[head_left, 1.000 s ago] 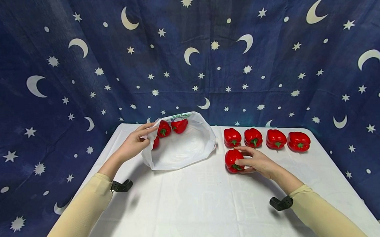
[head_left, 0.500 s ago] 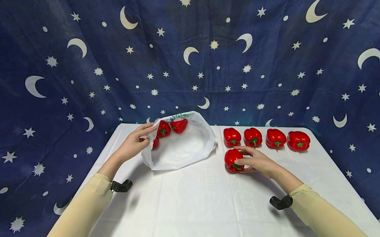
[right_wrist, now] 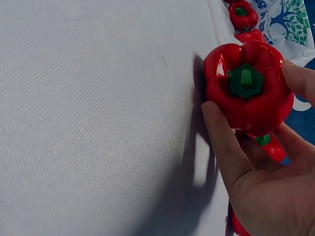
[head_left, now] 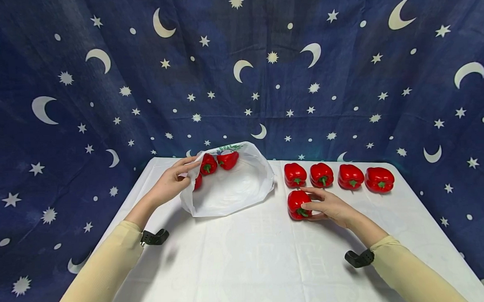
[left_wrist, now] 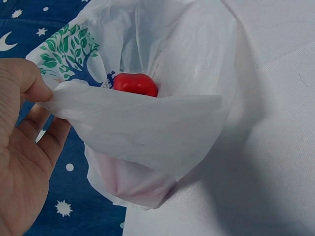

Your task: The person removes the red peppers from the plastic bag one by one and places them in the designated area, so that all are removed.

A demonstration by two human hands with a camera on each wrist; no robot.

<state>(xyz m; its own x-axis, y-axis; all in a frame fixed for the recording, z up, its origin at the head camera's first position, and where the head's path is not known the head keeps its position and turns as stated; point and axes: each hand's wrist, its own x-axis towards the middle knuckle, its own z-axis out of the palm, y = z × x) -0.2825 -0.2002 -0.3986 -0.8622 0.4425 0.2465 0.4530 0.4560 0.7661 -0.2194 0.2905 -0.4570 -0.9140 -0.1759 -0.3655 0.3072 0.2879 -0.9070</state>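
Note:
A white plastic bag (head_left: 235, 193) with a green and blue tree print lies with its mouth open on the left half of the table. My left hand (head_left: 172, 182) pinches the bag's rim between thumb and fingers, plain in the left wrist view. Inside the bag are red bell peppers (head_left: 208, 164), one partly hidden by the bag's wall. Over on the right, my right hand (head_left: 333, 208) grips a red bell pepper (right_wrist: 251, 105) by its sides, thumb and fingers around it. Its green stem faces the person.
Behind the right hand stands a row of several red bell peppers (head_left: 351, 177) along the table's far edge. A white cloth covers the table (head_left: 246, 266). A dark blue curtain (head_left: 223, 71) with moons and stars hangs close behind and at both sides.
The right hand and the bell pepper it holds have shifted very slightly to the right. The left hand and the bag look the same.

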